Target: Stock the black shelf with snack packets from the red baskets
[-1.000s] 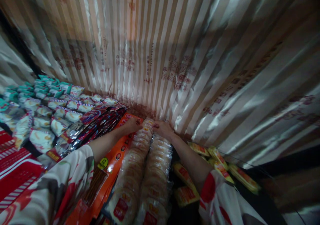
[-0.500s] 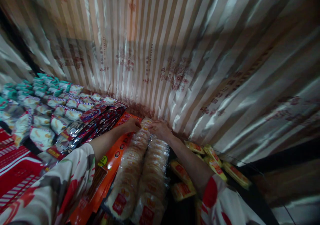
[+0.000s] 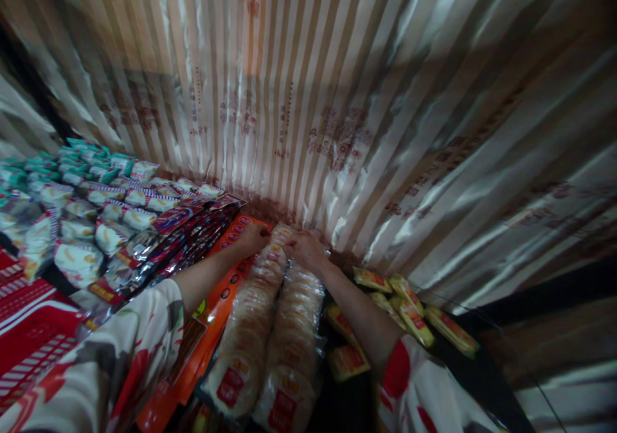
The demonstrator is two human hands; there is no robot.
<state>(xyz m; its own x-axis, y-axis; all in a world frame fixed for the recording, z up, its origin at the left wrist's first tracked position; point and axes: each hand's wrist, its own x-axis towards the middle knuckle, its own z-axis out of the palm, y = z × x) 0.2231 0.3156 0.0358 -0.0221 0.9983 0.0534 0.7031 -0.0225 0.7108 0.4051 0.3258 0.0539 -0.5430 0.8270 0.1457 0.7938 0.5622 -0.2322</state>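
Two rows of clear-wrapped round pastries [image 3: 255,317] with red labels run away from me, overlapping one another. At the far end of the left row lies a wrapped round pastry [image 3: 280,232], with a hand on each side of it. My left hand [image 3: 254,238] is closed, its fingertips at the pastry's left edge. My right hand [image 3: 306,250] reaches over the right row, with thumb and fingers pinched at the pastry's right edge. The exact contact of the fingertips is small and dim.
Left of the rows lie orange packets [image 3: 230,277], dark red packets [image 3: 193,243] and many white-and-green snack bags [image 3: 116,205]. A red basket [image 3: 38,336] stands at the lower left. Yellow packets [image 3: 409,317] lie scattered at right. A striped printed sheet [image 3: 299,112] hangs behind.
Both hands stay at the far end of the left row, with barely any shift of the fingers. The view has moved slightly.
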